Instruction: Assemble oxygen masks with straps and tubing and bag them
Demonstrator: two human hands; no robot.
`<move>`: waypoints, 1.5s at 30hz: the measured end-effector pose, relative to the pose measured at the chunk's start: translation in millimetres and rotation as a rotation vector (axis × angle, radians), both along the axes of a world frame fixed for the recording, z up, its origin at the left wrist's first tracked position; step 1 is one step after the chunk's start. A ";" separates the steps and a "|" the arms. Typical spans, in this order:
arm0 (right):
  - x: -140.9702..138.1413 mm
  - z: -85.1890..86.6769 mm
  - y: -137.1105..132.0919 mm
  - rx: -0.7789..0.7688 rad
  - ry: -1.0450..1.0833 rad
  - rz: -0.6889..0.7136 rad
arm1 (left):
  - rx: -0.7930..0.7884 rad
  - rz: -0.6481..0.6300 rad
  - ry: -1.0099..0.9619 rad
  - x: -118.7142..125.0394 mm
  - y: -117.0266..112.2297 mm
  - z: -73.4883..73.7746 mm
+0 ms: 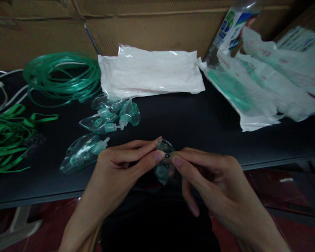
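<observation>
Between my two hands, at the table's front edge, is a clear green oxygen mask (pixel 162 171). My left hand (pixel 133 157) pinches its upper rim between thumb and fingers. From the other side my right hand (pixel 199 168) pinches the same rim, thumb and forefinger closed. A small dark loop shows between the two thumbtips; what it is I cannot make out. Left of my left hand lies another oxygen mask (pixel 81 157) with a pale connector. Behind it, several more masks (pixel 99 122) sit in a cluster.
Coiled green tubing (pixel 63 77) lies at the back left, with green elastic straps (pixel 10 140) in front. White packets (pixel 157 71) rest at the back centre. Wrapped packages (pixel 246 84) and a plastic bottle (pixel 231 28) are at the right. Cardboard boxes (pixel 152 28) line the back.
</observation>
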State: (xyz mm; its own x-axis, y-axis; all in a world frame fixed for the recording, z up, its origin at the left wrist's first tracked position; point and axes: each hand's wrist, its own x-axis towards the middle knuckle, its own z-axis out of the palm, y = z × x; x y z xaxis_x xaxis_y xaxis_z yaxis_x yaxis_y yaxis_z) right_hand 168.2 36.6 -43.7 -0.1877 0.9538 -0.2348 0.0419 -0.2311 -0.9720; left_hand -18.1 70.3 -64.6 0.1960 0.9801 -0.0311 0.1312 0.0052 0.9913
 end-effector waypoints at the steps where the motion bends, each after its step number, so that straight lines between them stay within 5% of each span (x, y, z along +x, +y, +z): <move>1: -1.0 -0.6 -0.3 0.000 -0.002 -0.010 | 0.005 -0.002 0.000 -0.2 0.1 0.1; 7: -7.2 -6.6 -0.1 0.068 -0.064 -0.068 | 0.005 0.014 -0.019 0.4 -1.8 1.3; 14: -8.3 -8.3 -4.3 0.362 -0.313 -0.297 | -0.056 0.101 0.010 1.7 -3.5 2.4; 22: 0.2 -4.8 -3.2 0.194 -0.141 -0.198 | -0.159 0.059 -0.038 0.8 0.9 8.7; 45: -11.0 -11.2 -5.5 0.278 -0.170 -0.305 | -0.195 0.185 -0.055 7.4 -4.6 9.6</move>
State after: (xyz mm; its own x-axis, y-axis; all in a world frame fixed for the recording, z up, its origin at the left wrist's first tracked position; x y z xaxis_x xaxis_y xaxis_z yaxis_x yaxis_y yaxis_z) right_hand 157.2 31.1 -54.9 0.1309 0.9908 0.0356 0.1770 0.0119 -0.9841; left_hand -10.7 65.7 -55.0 0.0213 0.9760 -0.2168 0.0560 0.2154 0.9749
